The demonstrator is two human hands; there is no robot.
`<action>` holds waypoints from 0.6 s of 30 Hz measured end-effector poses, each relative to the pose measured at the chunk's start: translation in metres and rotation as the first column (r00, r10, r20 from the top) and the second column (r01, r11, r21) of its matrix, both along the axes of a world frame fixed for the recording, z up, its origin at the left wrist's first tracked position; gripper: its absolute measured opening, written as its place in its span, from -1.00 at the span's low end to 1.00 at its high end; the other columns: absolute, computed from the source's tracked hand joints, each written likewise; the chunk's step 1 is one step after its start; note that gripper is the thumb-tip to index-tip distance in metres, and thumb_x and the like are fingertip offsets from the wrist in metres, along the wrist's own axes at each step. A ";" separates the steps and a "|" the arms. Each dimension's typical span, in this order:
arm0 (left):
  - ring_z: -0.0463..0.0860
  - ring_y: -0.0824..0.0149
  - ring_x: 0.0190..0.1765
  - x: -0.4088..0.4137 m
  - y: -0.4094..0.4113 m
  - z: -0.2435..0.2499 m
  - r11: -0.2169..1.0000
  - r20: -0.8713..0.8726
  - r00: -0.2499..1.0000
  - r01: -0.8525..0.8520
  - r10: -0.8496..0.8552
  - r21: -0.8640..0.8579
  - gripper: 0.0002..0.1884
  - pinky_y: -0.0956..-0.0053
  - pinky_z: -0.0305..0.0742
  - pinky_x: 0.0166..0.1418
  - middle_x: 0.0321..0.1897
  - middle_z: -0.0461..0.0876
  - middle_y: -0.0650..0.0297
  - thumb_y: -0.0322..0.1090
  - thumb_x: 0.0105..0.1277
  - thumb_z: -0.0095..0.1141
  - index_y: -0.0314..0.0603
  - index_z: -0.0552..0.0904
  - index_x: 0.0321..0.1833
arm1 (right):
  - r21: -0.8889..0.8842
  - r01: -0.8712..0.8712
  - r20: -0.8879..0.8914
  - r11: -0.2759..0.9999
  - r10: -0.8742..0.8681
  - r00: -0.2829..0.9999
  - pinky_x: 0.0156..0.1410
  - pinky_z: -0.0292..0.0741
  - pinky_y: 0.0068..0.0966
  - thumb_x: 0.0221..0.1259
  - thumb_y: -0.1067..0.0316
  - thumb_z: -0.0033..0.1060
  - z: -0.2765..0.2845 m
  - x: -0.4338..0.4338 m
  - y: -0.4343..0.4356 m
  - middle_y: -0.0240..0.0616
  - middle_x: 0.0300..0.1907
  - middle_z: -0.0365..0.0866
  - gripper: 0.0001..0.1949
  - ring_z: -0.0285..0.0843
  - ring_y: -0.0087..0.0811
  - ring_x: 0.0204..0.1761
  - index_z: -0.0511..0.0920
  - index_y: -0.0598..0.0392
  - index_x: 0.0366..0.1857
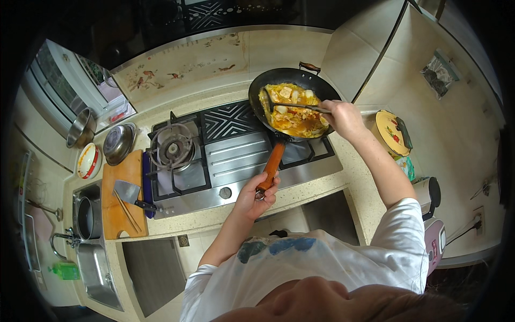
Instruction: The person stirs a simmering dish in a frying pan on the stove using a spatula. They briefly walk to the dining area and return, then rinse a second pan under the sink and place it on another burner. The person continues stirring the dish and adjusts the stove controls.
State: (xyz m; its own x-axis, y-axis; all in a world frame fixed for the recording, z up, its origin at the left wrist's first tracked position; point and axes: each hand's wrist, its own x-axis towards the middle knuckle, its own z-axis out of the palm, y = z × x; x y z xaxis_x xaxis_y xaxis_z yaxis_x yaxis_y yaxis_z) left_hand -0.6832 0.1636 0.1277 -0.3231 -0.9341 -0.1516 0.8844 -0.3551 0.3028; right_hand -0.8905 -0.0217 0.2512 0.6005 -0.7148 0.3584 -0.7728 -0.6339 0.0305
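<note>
A black wok (257, 94) sits over the right burner of a two-burner gas hob (237, 161). Inside it is a yellow-orange braise (295, 120) with pale cubes that look like tofu and leafy pieces. My left hand (257, 195) grips the wok's orange wooden handle (275, 163) near its end. In my right hand (344, 116) is the dark shaft of a cooking spatula (297, 105). Its head rests in the food at the left side of the wok. A small wooden grip (310, 66) stands on the wok's far rim.
Left of the hob, a cleaver (128, 191) and chopsticks (125, 211) lie on a wooden cutting board (110, 173). Beyond are a bowl (89, 161), metal basins (117, 143) and a sink (94, 277) holding a pot (86, 219). A yellow lidded container (388, 133) stands right.
</note>
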 end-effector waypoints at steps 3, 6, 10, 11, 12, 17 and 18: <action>0.28 0.57 -0.49 0.001 0.001 0.002 1.000 -0.002 1.000 -0.004 0.004 -0.001 -0.60 0.75 0.23 -0.52 -0.26 0.38 0.25 -0.26 0.33 -0.08 -0.40 0.32 0.11 | 0.096 0.091 0.152 0.991 -0.105 0.983 -0.17 0.51 -0.31 -0.04 0.32 0.25 -0.011 -0.026 -0.016 -0.16 -0.34 0.63 -0.77 0.58 -0.15 -0.26 0.59 -0.01 -0.24; 0.28 0.58 -0.49 0.001 0.000 -0.004 1.000 -0.012 1.000 0.003 -0.003 -0.014 -0.60 0.75 0.23 -0.52 -0.27 0.38 0.26 -0.26 0.33 -0.08 -0.40 0.32 0.11 | 0.219 0.145 0.280 0.965 -0.204 0.938 -0.15 0.50 -0.35 -0.03 0.28 0.30 -0.029 -0.067 -0.032 -0.17 -0.31 0.64 -0.74 0.61 -0.21 -0.27 0.60 0.02 -0.20; 0.29 0.58 -0.49 -0.001 -0.001 -0.001 1.000 0.002 1.000 0.012 -0.012 -0.003 -0.60 0.75 0.22 -0.52 -0.27 0.39 0.26 -0.26 0.32 -0.07 -0.40 0.32 0.12 | 0.395 0.031 0.514 0.918 -0.250 0.820 -0.25 0.46 -0.51 0.01 0.33 0.31 -0.066 -0.130 -0.043 -0.28 -0.39 0.65 -0.74 0.58 -0.45 -0.36 0.58 0.13 -0.19; 0.29 0.58 -0.49 0.000 -0.001 -0.001 1.000 0.003 1.000 0.010 -0.010 -0.001 -0.60 0.75 0.22 -0.51 -0.27 0.40 0.27 -0.25 0.32 -0.06 -0.39 0.32 0.12 | 0.461 0.019 0.533 0.887 -0.294 0.794 -0.27 0.44 -0.56 0.02 0.35 0.30 -0.066 -0.134 -0.037 -0.31 -0.41 0.63 -0.74 0.55 -0.52 -0.37 0.58 0.16 -0.19; 0.29 0.57 -0.49 0.001 -0.001 -0.002 1.000 0.002 1.000 0.012 -0.012 0.001 -0.60 0.75 0.22 -0.51 -0.28 0.40 0.27 -0.25 0.32 -0.06 -0.39 0.32 0.12 | 0.525 0.006 0.545 0.851 -0.342 0.765 -0.29 0.43 -0.61 0.03 0.36 0.30 -0.062 -0.134 -0.028 -0.34 -0.43 0.62 -0.75 0.53 -0.58 -0.38 0.57 0.18 -0.19; 0.29 0.58 -0.49 -0.001 -0.001 0.001 1.000 0.020 1.000 0.005 -0.005 0.016 -0.60 0.74 0.23 -0.50 -0.27 0.40 0.27 -0.25 0.31 -0.06 -0.38 0.33 0.11 | 0.492 0.057 0.520 0.869 -0.345 0.781 -0.28 0.39 -0.69 0.05 0.44 0.27 -0.010 -0.147 0.011 -0.38 -0.39 0.60 -0.76 0.47 -0.67 -0.38 0.54 0.21 -0.19; 0.29 0.58 -0.49 -0.001 0.000 0.001 1.000 0.026 1.000 -0.001 0.001 0.019 -0.60 0.74 0.23 -0.49 -0.27 0.40 0.27 -0.25 0.31 -0.06 -0.38 0.33 0.11 | 0.502 0.079 0.494 0.861 -0.361 0.791 -0.27 0.40 -0.68 0.04 0.45 0.27 -0.001 -0.147 0.017 -0.37 -0.38 0.60 -0.77 0.48 -0.66 -0.37 0.54 0.22 -0.19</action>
State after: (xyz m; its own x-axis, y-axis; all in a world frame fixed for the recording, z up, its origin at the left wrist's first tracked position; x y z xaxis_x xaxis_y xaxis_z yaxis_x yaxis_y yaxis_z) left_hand -0.6842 0.1637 0.1288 -0.3180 -0.9313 -0.1776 0.8768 -0.3602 0.3186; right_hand -1.0372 -0.0043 0.2505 0.2008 -0.9606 0.1920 -0.6799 -0.2778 -0.6787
